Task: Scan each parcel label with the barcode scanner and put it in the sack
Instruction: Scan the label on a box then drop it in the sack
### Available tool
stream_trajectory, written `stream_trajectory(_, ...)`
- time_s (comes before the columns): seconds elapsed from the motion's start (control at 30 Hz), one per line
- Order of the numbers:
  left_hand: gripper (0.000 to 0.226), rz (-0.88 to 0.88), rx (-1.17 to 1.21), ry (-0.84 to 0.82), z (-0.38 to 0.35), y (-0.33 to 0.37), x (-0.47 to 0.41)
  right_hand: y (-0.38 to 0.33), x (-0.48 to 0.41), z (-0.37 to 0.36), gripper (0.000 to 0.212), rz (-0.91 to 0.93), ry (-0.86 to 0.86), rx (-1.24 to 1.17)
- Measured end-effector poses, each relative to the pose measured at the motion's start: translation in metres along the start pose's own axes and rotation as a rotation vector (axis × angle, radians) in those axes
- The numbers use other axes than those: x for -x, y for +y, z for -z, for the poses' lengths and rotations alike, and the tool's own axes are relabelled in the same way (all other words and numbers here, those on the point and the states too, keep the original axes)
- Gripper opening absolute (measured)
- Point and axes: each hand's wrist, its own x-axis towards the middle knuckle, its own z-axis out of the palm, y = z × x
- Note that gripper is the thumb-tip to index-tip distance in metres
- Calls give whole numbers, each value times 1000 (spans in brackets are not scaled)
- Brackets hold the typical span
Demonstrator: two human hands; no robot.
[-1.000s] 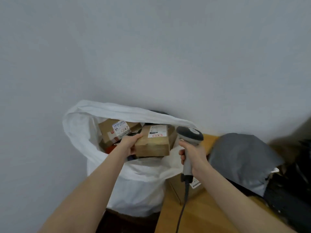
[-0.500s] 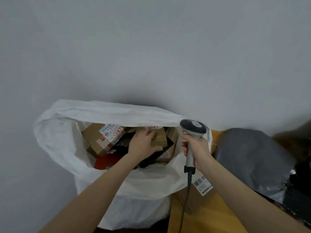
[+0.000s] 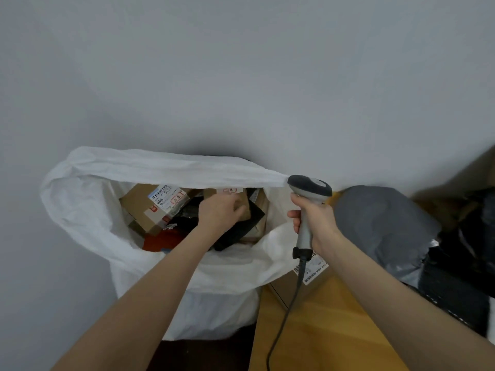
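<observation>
Gripping a red-stamped parcel (image 3: 244, 202), the left hand (image 3: 218, 214) sits inside the sack (image 3: 160, 170).

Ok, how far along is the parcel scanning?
Done: several parcels lie in the white sack, including a labelled cardboard box. In hand: the left hand holds a brown box inside it; the right hand grips the scanner. Left, apparently: a grey bag and another labelled box on the table.

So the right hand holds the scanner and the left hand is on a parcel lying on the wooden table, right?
Not quite: the head view shows the left hand on a brown parcel inside the white sack, not on the table. The right hand does hold the scanner.
</observation>
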Motion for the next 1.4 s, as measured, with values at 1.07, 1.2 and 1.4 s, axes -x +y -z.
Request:
stream_trajectory(1.07,110,140,64,-467,-155,189,90,161,31,214,26,-299,227,88)
stream_trajectory(1.2,124,-45,67,-553,-155,196,65,175,45,227,41,-369,252,141)
stream_trajectory(1.4,82,133,14,-643,-163,194,89,193,61,232,40,-489,189,15)
